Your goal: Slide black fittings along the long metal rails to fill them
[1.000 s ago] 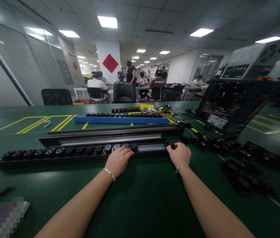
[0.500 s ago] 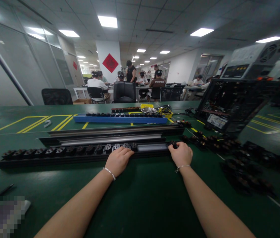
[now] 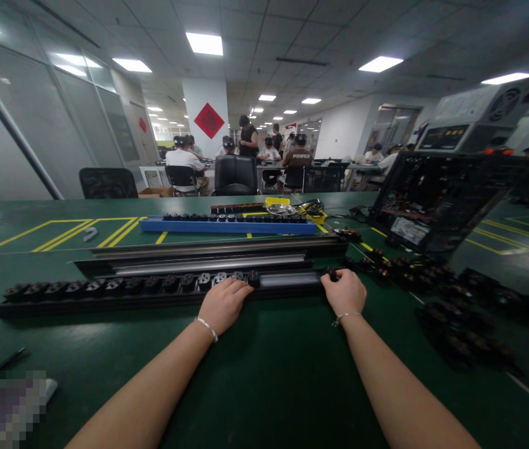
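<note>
A long black rail (image 3: 105,304) lies across the green table, with a row of round black socket modules (image 3: 114,284) in its left and middle parts. Its right part shows a bare grey channel (image 3: 287,279). My left hand (image 3: 227,302) presses on the rail's near side, fingers bent together over the edge beside the last modules in the row. At the rail's right end, my right hand (image 3: 345,292) is closed around a small black socket module (image 3: 329,274). The fingers partly cover this module, so whether it sits inside the channel cannot be told.
Behind lie two more black rails (image 3: 208,265) and a blue rail (image 3: 227,227) holding modules. Loose black modules (image 3: 451,324) spread over the right side, before an open computer case (image 3: 433,199). A pen (image 3: 10,359) lies front left. People sit at tables beyond.
My right hand has shifted very slightly to the right with the socket module. My left hand and the rail have stayed in place.
</note>
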Demonstrator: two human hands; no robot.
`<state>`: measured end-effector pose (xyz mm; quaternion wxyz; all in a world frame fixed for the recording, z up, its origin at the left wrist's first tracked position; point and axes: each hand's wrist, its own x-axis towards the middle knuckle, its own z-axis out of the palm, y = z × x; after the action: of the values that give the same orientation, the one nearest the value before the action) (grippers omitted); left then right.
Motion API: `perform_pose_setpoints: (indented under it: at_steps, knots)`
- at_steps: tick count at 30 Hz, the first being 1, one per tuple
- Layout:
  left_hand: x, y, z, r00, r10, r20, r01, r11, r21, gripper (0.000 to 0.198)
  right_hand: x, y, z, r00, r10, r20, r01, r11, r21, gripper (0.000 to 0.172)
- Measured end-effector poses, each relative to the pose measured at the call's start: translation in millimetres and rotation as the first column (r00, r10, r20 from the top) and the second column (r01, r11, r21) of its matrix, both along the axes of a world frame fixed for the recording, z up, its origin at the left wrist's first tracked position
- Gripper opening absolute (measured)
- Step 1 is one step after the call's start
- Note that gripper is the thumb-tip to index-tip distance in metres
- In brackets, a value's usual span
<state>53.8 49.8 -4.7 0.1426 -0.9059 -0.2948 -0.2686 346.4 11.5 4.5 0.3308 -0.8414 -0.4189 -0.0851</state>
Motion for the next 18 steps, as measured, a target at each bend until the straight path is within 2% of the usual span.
perform_pose_setpoints:
  at_steps: [18]
  knots:
    - [0, 0, 0.2, 1.0, -0.003, 0.006, 0.003, 1.0, -0.004, 0.029, 10, 1, -2.6, 0.997, -0.038, -0.071, 0.041, 0.998, 0.044, 0.026]
